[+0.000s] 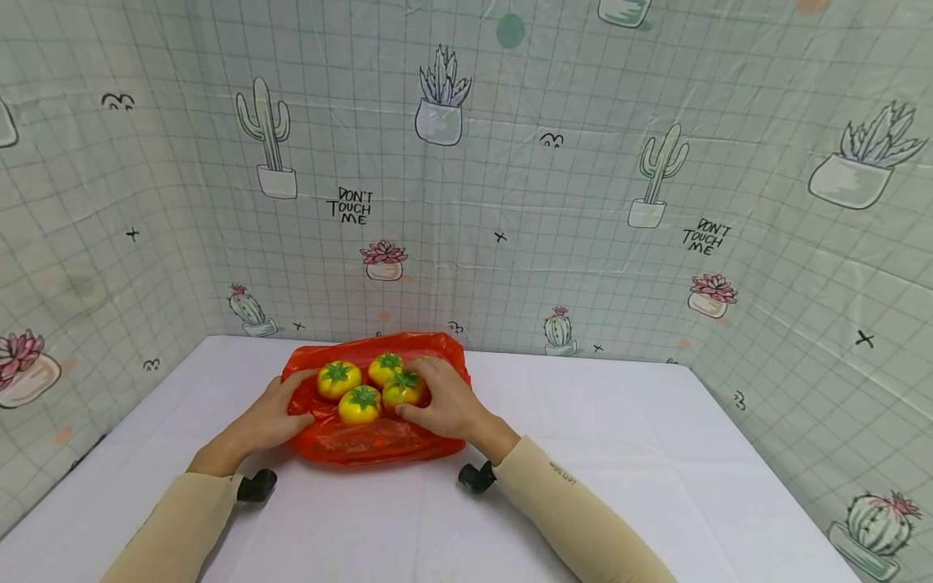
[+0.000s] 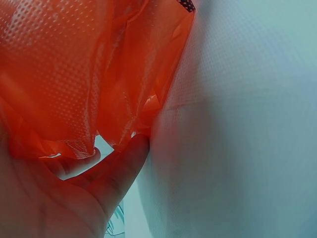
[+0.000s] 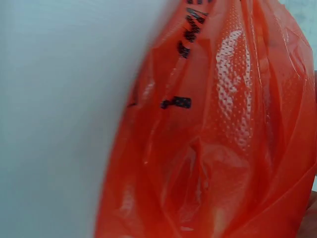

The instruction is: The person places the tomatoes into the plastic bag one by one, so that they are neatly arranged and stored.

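Note:
A red plastic bag (image 1: 342,448) lies spread wide on the table, its mouth facing up. Several yellow fruits (image 1: 338,379) with green star-shaped tops, like tomatoes or persimmons, sit inside it. My right hand (image 1: 450,401) reaches over the bag's right side, thumb and fingers curled round the rightmost front fruit (image 1: 401,392). On the opposite side my left hand (image 1: 271,411) rests against the bag, fingers and thumb spread. The left wrist view shows its extended thumb and fingers (image 2: 116,176) touching the bag. Red plastic (image 3: 213,124) hides most of the right hand in the right wrist view.
A white cloth covers the table (image 1: 598,453). Behind and at both sides hangs a pale grid curtain (image 1: 496,178) printed with cacti and lettering. Black wrist devices (image 1: 257,486) sit under both beige sleeves (image 1: 576,510).

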The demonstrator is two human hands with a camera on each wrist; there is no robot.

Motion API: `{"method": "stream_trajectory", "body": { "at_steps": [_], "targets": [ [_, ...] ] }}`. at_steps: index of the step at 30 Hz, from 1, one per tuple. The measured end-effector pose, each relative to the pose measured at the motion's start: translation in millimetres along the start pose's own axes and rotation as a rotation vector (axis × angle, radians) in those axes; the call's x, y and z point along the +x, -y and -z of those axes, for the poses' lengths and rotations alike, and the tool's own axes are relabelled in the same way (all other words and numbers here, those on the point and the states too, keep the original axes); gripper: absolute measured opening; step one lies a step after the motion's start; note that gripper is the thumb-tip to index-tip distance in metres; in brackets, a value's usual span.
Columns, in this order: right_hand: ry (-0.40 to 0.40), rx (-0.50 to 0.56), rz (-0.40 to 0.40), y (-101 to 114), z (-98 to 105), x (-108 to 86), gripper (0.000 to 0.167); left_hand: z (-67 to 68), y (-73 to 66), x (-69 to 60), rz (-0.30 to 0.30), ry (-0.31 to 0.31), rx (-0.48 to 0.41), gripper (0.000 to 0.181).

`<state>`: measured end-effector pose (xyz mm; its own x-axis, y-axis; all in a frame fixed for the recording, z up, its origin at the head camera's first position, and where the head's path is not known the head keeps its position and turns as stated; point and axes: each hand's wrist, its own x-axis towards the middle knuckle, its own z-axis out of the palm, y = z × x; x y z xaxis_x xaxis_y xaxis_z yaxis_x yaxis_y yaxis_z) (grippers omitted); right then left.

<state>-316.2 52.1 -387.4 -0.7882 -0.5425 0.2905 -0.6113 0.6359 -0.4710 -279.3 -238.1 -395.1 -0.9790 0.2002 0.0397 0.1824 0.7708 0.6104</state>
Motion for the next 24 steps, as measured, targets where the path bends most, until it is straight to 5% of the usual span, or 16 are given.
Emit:
{"method": "stream_trajectory", "body": {
  "at_steps": [24],
  "targets": [
    [0.022,-0.037,-0.059,-4.1,-8.2,-3.6,0.054,-1.5,-0.5,-0.6,0.002,-0.004,-0.007,0.073]
  ]
}}
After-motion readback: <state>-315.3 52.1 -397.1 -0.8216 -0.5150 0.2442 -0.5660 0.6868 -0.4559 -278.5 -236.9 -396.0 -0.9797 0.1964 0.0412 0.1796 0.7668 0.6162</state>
